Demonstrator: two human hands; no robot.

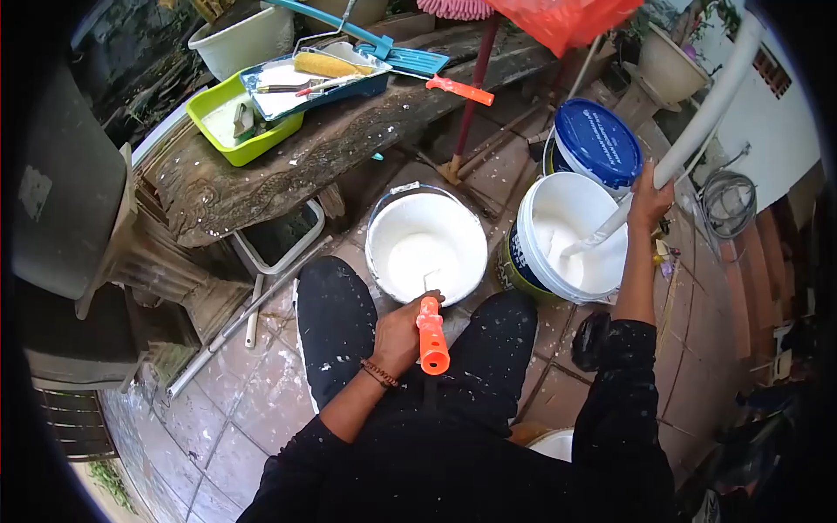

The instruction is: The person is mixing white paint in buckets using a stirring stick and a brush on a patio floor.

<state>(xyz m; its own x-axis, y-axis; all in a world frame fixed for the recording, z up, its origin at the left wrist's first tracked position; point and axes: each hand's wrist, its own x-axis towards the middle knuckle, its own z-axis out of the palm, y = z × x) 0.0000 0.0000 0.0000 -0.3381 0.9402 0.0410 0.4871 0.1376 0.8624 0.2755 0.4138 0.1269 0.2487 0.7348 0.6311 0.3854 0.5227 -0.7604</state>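
Note:
My left hand (398,336) is closed on an orange-handled tool (433,344) at the near rim of a white bucket (466,235) holding white paint; the tool's wire end shows just over that bucket. My right hand (651,196) grips a long white pole (702,122), whose lower end is down in a second bucket (527,222) of white paint. A blue-lidded bucket (595,139) stands behind that one.
A weathered wooden bench (296,174) holds a green tray (248,152), a blue roller tray (366,87) and rollers. A mop pole (471,113), red bag (567,22), planters (667,70) and coiled hose (728,200) surround me. Loose pipes (218,344) lie on the tiles.

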